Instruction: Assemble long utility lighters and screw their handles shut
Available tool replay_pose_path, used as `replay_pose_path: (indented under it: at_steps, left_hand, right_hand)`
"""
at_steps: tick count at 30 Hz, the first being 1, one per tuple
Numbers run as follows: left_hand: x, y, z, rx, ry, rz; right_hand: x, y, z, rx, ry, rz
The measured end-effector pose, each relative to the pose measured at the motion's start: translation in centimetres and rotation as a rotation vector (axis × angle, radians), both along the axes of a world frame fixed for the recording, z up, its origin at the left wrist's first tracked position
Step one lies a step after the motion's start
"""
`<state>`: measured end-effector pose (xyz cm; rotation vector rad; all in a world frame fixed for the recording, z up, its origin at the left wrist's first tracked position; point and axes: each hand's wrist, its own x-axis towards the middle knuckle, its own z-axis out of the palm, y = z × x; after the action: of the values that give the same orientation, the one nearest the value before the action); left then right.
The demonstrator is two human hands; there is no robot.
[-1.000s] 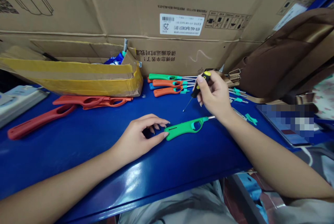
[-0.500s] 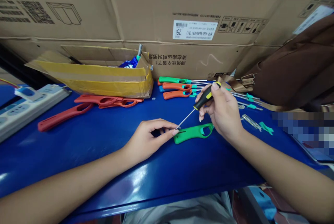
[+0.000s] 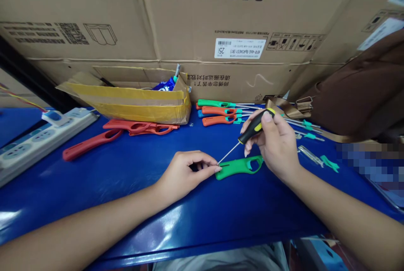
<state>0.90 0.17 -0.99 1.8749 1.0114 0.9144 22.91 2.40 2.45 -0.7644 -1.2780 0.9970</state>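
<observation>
A green lighter (image 3: pixel 233 168) with a long grip and a trigger loop lies on the blue table, its butt end toward my left hand (image 3: pixel 183 175). The thumb and forefinger of that hand are pinched together by the butt end, around the tip of a screwdriver; whatever small thing they hold there is hidden. My right hand (image 3: pixel 280 147) is closed on the black and yellow handle of the screwdriver (image 3: pixel 252 130), and the shaft slants down left to my left fingertips. The lighter's front end is partly covered by my right hand.
Red lighter shells (image 3: pixel 91 144) lie at left, beside a white power strip (image 3: pixel 41 138). Behind stands a taped cardboard box (image 3: pixel 142 104). Orange, green and blue lighters (image 3: pixel 219 120) lie at the back, with metal and teal parts (image 3: pixel 330 163) at right. A large carton (image 3: pixel 176 22) stands behind everything.
The camera view has tilted up and shifted slightly left, so everything appears lower and further right. Both hands, the screwdriver and the green lighter keep nearly the same arrangement.
</observation>
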Motion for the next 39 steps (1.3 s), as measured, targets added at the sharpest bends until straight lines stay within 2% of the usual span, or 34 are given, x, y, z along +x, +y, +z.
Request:
replay_pose_path:
  at_steps: [6, 13, 18, 22, 25, 29, 39]
  left_hand:
    - [0.1, 0.0, 0.0, -0.009, 0.009, -0.001]
    - [0.0, 0.0, -0.3, 0.018, 0.02, 0.008]
    - [0.0, 0.0, -0.2, 0.116, 0.011, -0.033]
    - [0.1, 0.0, -0.1, 0.233, 0.009, -0.093]
    - [0.1, 0.0, -0.1, 0.272, 0.087, -0.119]
    - [0.1, 0.0, -0.2, 0.258, 0.164, -0.152]
    - [0.1, 0.1, -0.3, 0.26, 0.156, -0.162]
  right_hand:
    - [-0.1, -0.5, 0.2, 0.047, -0.054, -0.007]
    - [-0.5, -1.3, 0.8, 0.117, -0.117, 0.053]
    - [-0.4, -2.2, 1.7, 0.191, -0.271, 0.097]
    - [-0.2, -2.3, 2.1, 0.255, -0.293, 0.037]
    - [-0.2, -2.2, 2.1, 0.237, -0.312, 0.017]
    - [-0.3, -1.8, 1.8, 0.204, -0.325, 0.057]
    - [-0.2, -1.6, 1.4, 0.24, -0.345, 0.071]
